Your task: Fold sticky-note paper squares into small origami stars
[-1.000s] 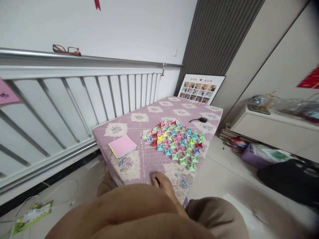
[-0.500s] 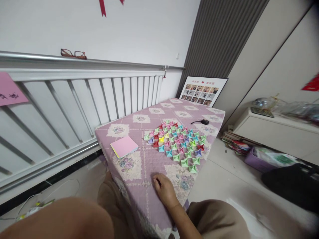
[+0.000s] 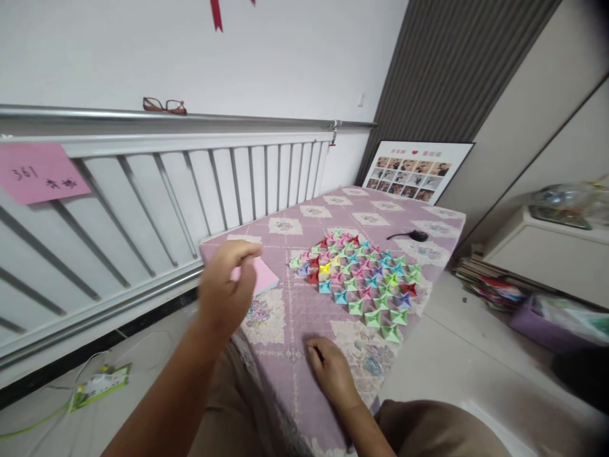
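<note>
Pink paper stack (image 3: 261, 277) lies on tablecloth (image 3: 304, 324), partly behind half-open L hand (image 3: 227, 282); R hand (image 3: 333, 374) is loosely curled; sheets prob. v. light, easily creased, best pinched at edge.

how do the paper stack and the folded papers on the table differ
The paper stack lies flat, while the folded papers have raised, pointed corners. The stack shows a pink top sheet; the folded papers mix green, blue, red, yellow and more. The stack is one pile, partly hidden by the left hand; the folded papers spread out in rows. Both lie on the tablecloth.
</note>
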The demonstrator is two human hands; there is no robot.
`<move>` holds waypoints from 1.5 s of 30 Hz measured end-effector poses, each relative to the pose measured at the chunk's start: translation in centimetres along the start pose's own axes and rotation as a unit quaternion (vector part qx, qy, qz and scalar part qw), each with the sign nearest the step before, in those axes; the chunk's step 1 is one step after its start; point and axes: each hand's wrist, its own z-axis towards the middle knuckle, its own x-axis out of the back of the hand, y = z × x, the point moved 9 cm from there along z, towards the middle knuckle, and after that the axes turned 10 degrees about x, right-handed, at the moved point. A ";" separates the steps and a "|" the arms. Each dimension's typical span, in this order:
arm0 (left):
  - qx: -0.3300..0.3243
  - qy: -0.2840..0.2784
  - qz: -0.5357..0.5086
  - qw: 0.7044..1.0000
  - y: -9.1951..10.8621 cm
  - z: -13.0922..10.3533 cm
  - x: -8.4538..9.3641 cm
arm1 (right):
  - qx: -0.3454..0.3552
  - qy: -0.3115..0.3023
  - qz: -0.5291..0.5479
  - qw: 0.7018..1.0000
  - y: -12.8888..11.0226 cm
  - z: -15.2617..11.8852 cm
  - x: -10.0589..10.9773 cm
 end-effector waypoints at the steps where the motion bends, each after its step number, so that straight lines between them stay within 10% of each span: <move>1: 0.012 -0.049 0.033 0.998 -1.7 1.5 -3.1 | 0.001 0.000 -0.001 1.000 0.0 0.1 0.0; 5: 0.082 -0.263 0.208 0.938 -10.3 0.4 -13.7 | 0.006 0.003 -0.003 1.000 -0.1 0.3 0.2; 11: 0.119 -0.307 0.278 0.903 -15.8 -4.1 -18.2 | 0.003 -0.002 0.000 1.000 0.3 0.4 0.0; 45: 0.113 -0.386 0.317 0.859 -19.4 -4.2 -20.7 | -0.005 -0.024 -0.006 1.000 0.8 0.4 -0.5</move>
